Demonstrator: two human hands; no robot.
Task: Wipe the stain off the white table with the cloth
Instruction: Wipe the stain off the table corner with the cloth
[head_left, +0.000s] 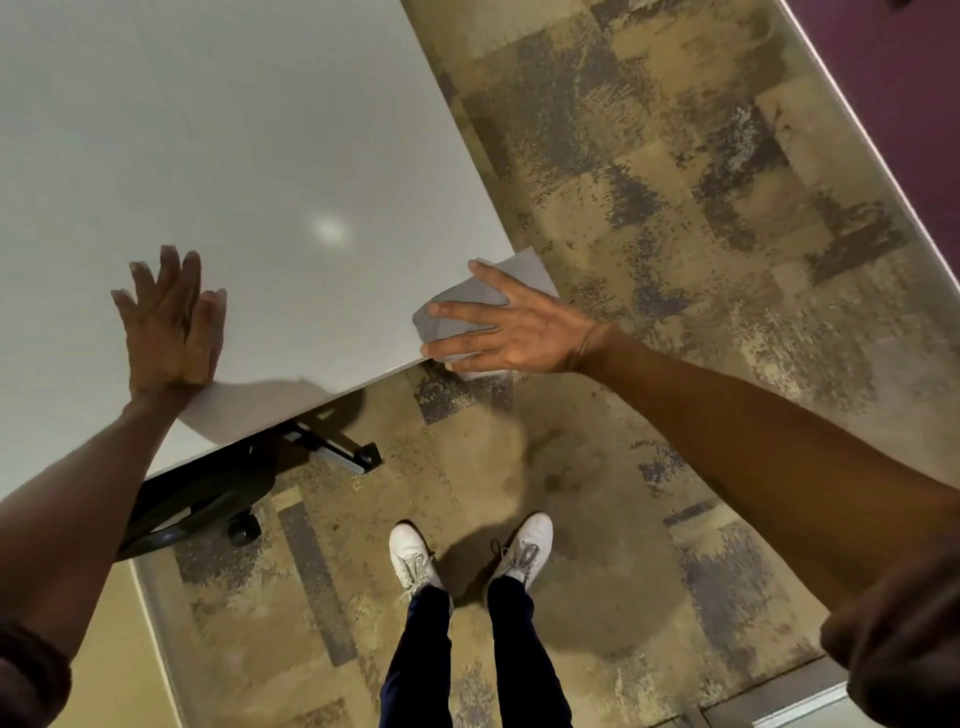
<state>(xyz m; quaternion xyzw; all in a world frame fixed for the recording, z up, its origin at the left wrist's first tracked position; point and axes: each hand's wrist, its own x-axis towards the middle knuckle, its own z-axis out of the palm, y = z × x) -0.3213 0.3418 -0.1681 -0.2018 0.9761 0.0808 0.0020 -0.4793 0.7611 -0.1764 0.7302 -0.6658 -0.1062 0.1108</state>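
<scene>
The white table (234, 156) fills the upper left of the head view, its near corner at the middle right. A grey cloth (467, 299) lies on that corner and hangs partly over the edge. My right hand (511, 325) presses flat on the cloth with its fingers spread. My left hand (169, 322) rests flat on the table near the front edge, fingers apart, holding nothing. I cannot make out a stain on the tabletop; only a bright light reflection (328, 228) shows.
Under the table's front edge stands a black wheeled chair base (234, 483). Patterned brown carpet (675, 208) covers the floor to the right and below. My white shoes (467, 551) stand on it. A purple wall (893, 78) runs along the upper right.
</scene>
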